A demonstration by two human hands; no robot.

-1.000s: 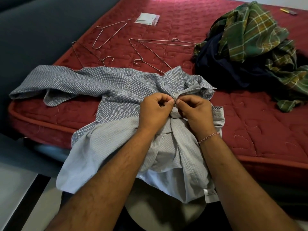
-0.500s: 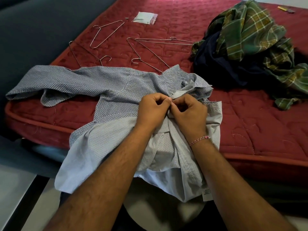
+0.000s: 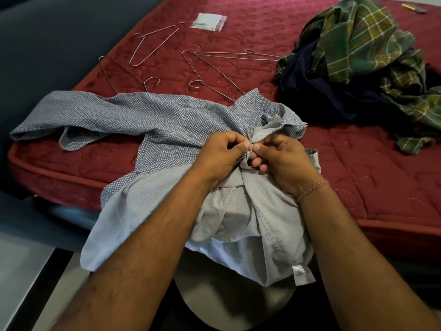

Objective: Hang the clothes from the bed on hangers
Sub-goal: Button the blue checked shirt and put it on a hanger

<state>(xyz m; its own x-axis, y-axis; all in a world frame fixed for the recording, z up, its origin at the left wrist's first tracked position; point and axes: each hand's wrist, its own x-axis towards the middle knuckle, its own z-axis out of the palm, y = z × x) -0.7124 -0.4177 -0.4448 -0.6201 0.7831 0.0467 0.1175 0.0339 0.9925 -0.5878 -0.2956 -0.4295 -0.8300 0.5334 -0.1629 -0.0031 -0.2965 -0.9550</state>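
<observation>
Here — left hand (image 3: 220,154), right hand (image 3: 284,161) both pinch shirt (image 3: 152,120) | hem overhangs bed (image 3: 358,168) edge

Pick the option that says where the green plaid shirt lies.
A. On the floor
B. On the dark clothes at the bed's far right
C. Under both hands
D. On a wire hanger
B: the plaid shirt is heaped on dark clothes, away from both hands.

white tag on the shirt (image 3: 302,274): it has small grey marks, too tiny and blurry to read
clear packet on the bed (image 3: 208,22): no words can be made out
other words or numbers: none can be read
</observation>
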